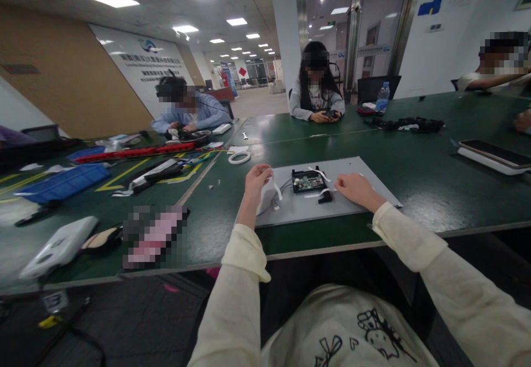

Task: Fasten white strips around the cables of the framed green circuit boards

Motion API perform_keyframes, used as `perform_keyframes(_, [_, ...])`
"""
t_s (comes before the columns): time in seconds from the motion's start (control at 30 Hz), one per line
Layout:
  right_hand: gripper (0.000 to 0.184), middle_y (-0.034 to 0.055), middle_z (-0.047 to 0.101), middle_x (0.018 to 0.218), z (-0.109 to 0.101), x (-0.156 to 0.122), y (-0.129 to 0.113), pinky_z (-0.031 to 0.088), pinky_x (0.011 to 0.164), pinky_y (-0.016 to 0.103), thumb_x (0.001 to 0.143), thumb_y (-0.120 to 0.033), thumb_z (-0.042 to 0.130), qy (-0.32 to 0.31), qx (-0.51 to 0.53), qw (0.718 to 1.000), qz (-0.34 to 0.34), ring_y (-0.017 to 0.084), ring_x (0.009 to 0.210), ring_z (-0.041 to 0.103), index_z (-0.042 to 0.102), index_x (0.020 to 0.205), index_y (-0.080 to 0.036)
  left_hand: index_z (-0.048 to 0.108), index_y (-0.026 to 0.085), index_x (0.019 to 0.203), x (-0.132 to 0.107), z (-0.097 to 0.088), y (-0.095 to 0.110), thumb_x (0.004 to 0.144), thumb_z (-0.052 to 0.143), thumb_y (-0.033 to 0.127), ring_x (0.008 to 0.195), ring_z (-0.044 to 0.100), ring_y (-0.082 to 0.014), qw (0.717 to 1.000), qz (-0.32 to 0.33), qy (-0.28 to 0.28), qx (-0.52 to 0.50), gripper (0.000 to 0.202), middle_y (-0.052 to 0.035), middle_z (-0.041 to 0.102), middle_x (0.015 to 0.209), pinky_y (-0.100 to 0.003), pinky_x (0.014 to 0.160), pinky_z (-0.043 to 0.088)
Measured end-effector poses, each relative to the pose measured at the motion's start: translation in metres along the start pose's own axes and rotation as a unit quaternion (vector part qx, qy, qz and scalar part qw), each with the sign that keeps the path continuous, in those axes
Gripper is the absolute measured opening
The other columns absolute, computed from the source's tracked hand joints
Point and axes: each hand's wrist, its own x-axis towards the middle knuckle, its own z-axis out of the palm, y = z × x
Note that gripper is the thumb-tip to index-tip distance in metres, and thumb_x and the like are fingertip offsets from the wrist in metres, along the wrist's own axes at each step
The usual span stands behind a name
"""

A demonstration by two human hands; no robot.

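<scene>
A thin white strip (277,185) hangs down from the pinched thumb and fingers of my left hand (256,183). On a grey panel (290,215) lies a green circuit board (309,181) in a black frame, between my two hands. My right hand (357,190) is closed just right of the board. Another white strip (327,191) reaches its fingertips and seems pinched there. Further white strips lie over the board's upper right edge and beside its lower edge. Grey cable (275,198) runs from the board's left side and passes near my left hand.
Left of the panel are a roll of white tape (239,157), a blue basket (66,183), a white device (60,245) and a pink phone-shaped item (156,237). A phone (495,152) on a white box lies far right, with a water bottle (382,98) behind. Several people sit around the table.
</scene>
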Motion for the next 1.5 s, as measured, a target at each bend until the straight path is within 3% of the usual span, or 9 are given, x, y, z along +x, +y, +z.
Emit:
perform_keyframes(0.13, [0.026, 0.0045, 0.067, 0.076, -0.002, -0.001, -0.002, 0.027, 0.059, 0.025, 0.093, -0.036, 0.046, 0.018, 0.005, 1.000, -0.001, 0.016, 0.072, 0.059, 0.063, 0.082, -0.019, 0.061, 0.018, 0.089, -0.001, 0.000, 0.000, 0.063, 0.069, 0.037, 0.067, 0.058, -0.0099, 0.999, 0.009, -0.040, -0.034, 0.033, 0.0005, 0.061, 0.075, -0.021, 0.063, 0.044])
perform_keyframes(0.37, [0.027, 0.0050, 0.066, 0.075, -0.003, -0.002, -0.004, 0.028, 0.058, 0.024, 0.093, -0.036, 0.046, 0.015, 0.012, 1.000, -0.003, 0.016, 0.069, 0.058, 0.064, 0.082, -0.019, 0.064, 0.018, 0.088, 0.007, 0.001, -0.020, 0.068, 0.064, 0.037, 0.071, 0.062, -0.0143, 0.983, 0.067, -0.059, 0.163, 0.027, -0.0026, 0.065, 0.080, -0.026, 0.064, 0.048])
perform_keyframes(0.7, [0.027, 0.0050, 0.066, 0.075, -0.009, 0.000, -0.012, 0.030, 0.058, 0.025, 0.094, -0.035, 0.046, 0.048, 0.039, 0.998, -0.014, 0.016, 0.067, 0.057, 0.063, 0.082, -0.018, 0.065, 0.018, 0.086, 0.016, -0.001, -0.039, 0.069, 0.060, 0.026, 0.078, 0.064, -0.0186, 0.957, 0.106, -0.072, 0.261, 0.020, -0.0054, 0.067, 0.084, -0.033, 0.075, 0.052])
perform_keyframes(0.83, [0.028, 0.0062, 0.066, 0.087, -0.020, -0.001, -0.040, 0.038, 0.064, 0.025, 0.096, -0.033, 0.042, 0.084, 0.087, 0.990, -0.079, 0.016, 0.075, 0.059, 0.064, 0.090, -0.018, 0.066, 0.017, 0.087, 0.016, -0.002, -0.043, 0.068, 0.059, 0.024, 0.077, 0.063, -0.0176, 0.951, 0.120, -0.083, 0.274, 0.021, -0.0042, 0.067, 0.081, -0.032, 0.077, 0.051])
perform_keyframes(0.93, [0.027, 0.0087, 0.065, 0.106, -0.020, 0.000, -0.072, 0.044, 0.078, 0.028, 0.096, -0.031, 0.042, 0.083, 0.112, 0.975, -0.170, 0.019, 0.094, 0.060, 0.064, 0.106, -0.018, 0.066, 0.017, 0.089, 0.015, -0.002, -0.045, 0.067, 0.057, 0.023, 0.073, 0.063, -0.0167, 0.949, 0.118, -0.097, 0.276, 0.024, -0.0031, 0.066, 0.078, -0.030, 0.072, 0.051])
perform_keyframes(1.07, [0.038, 0.0150, 0.056, 0.129, -0.004, 0.005, -0.114, 0.040, 0.100, 0.035, 0.094, -0.030, 0.048, 0.044, 0.104, 0.938, -0.327, 0.023, 0.120, 0.051, 0.056, 0.125, -0.011, 0.067, 0.016, 0.090, 0.012, -0.001, -0.044, 0.067, 0.056, 0.021, 0.074, 0.063, -0.0160, 0.946, 0.125, -0.096, 0.285, 0.025, -0.0025, 0.067, 0.078, -0.028, 0.073, 0.051])
perform_keyframes(1.13, [0.043, 0.0186, 0.053, 0.133, 0.007, 0.009, -0.128, 0.036, 0.106, 0.038, 0.093, -0.032, 0.049, 0.029, 0.094, 0.925, -0.366, 0.025, 0.126, 0.047, 0.055, 0.128, -0.007, 0.066, 0.016, 0.089, 0.011, 0.000, -0.043, 0.067, 0.056, 0.018, 0.074, 0.062, -0.0156, 0.942, 0.126, -0.096, 0.296, 0.024, -0.0023, 0.066, 0.077, -0.028, 0.074, 0.051])
perform_keyframes(1.27, [0.050, 0.0217, 0.053, 0.133, 0.025, 0.012, -0.136, 0.037, 0.106, 0.040, 0.095, -0.038, 0.046, 0.004, 0.095, 0.926, -0.366, 0.027, 0.125, 0.049, 0.054, 0.129, -0.002, 0.065, 0.016, 0.097, 0.005, 0.002, -0.038, 0.071, 0.054, 0.013, 0.076, 0.062, -0.0156, 0.926, 0.136, -0.100, 0.339, 0.028, -0.0025, 0.066, 0.080, -0.028, 0.077, 0.051])
perform_keyframes(1.5, [0.058, 0.0208, 0.047, 0.140, 0.035, 0.006, -0.133, 0.036, 0.109, 0.041, 0.094, -0.046, 0.044, -0.012, 0.123, 0.927, -0.353, 0.028, 0.129, 0.046, 0.049, 0.135, -0.005, 0.062, 0.018, 0.113, 0.001, 0.002, -0.037, 0.077, 0.051, 0.010, 0.093, 0.059, -0.0192, 0.856, 0.207, -0.137, 0.454, 0.038, -0.0071, 0.064, 0.099, -0.032, 0.091, 0.046])
